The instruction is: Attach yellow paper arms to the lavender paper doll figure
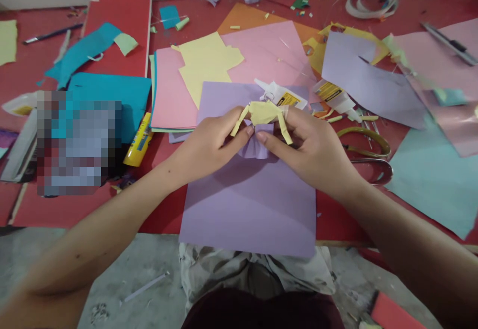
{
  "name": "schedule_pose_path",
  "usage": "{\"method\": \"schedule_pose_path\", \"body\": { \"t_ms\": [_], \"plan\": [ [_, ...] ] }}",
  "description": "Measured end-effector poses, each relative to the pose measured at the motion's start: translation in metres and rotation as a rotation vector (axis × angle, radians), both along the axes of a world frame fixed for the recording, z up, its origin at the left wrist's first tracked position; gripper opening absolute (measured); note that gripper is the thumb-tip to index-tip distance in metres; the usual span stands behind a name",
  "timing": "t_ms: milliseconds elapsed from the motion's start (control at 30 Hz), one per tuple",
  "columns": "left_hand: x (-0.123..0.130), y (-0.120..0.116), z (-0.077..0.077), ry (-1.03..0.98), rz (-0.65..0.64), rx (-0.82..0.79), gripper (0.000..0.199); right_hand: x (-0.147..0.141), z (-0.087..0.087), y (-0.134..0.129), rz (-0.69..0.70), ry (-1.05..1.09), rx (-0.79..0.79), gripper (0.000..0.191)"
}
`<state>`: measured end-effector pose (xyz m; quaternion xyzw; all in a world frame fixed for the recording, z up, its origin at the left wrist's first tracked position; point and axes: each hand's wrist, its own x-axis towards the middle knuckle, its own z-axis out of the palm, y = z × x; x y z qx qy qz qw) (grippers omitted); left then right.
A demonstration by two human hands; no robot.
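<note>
glue bottle (pixel 281 96), scissors (pixel 368 151), pink paper (pixel 269 50)

— Inspector: State of the left hand (pixel 209 145)?
— Assistant: Forearm bare, entering from lower left. Fingers curled, thumb and forefinger pinched shut, tips pointing right.
— Inspector: And the right hand (pixel 311 152)?
— Assistant: Forearm bare, entering from lower right. Fingers bent, thumb tip pointing left, nearly touching the left thumb tip; both hands closed in a pinch.
</note>
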<state>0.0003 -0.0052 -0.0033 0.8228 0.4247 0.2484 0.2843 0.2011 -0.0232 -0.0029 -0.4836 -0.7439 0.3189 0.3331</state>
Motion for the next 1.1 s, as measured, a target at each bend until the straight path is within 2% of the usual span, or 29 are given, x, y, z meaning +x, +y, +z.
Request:
{"method": "schedule_pose_path", "body": {
  "t_ms": [233,433,800,1100],
  "plan": [
    [0.0004,-0.0002,-0.0004,-0.002,-0.002,0.003,0.017,-0.0001,-0.0002,0.0009,-0.003,0.013,-0.003,0.017],
    [0.0,-0.0001,-0.0006,-0.003,0.002,0.0,0.016,0.0001,0.0002,0.0005,-0.004,0.01,-0.006,0.011],
    [0.0002,0.0001,0.0011,0.012,-0.011,0.024,0.015,0.0001,-0.0007,0.0008,-0.007,0.009,-0.015,0.016],
    [0.0006,0.0003,0.0009,0.03,-0.009,0.022,0.014,0.0005,0.0,-0.0001,-0.001,0.008,-0.013,0.012]
  ]
}}
